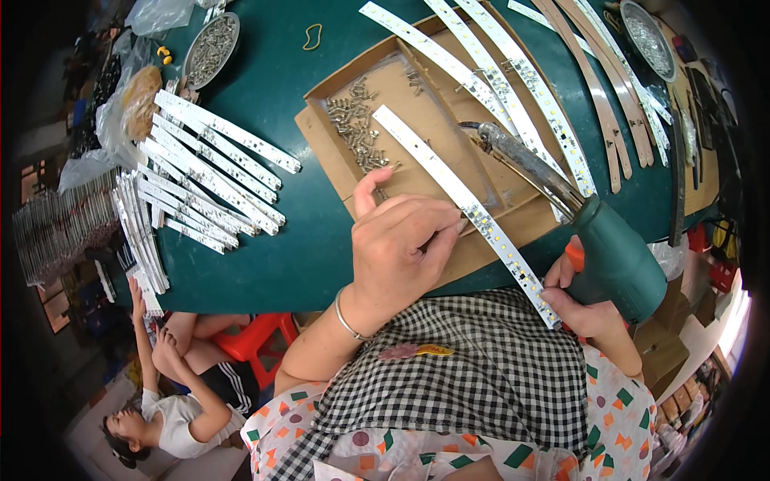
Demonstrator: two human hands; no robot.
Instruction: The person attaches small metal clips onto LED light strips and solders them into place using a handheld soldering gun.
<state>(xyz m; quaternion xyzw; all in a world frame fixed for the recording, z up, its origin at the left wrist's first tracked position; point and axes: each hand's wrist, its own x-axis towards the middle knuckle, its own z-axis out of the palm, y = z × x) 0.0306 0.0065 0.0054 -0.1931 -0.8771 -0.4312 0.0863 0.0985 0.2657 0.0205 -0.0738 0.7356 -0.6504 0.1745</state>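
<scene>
A white LED strip board (481, 220), dotted with small yellow chips, slants across the cardboard tray (457, 188). My left hand (405, 244) has thumb and forefinger pinched together at the strip's edge, little finger raised; what sits between the tips is too small to make out. In my right hand (589, 309) is a green-handled soldering gun (622, 256) with an orange trigger, its metal barrel pointing up and left over the tray. The right thumb also presses on the strip's near end. Small metal pins or screws (353, 120) lie heaped in the tray's left compartment.
Finished-looking strips (212, 172) are stacked at left; more strips (481, 68) lie across the tray's right part. Brown strips (597, 96) are at far right. Metal bowls of small parts (212, 50) stand at both far corners. Another person (180, 409) sits at lower left by a red stool (261, 345).
</scene>
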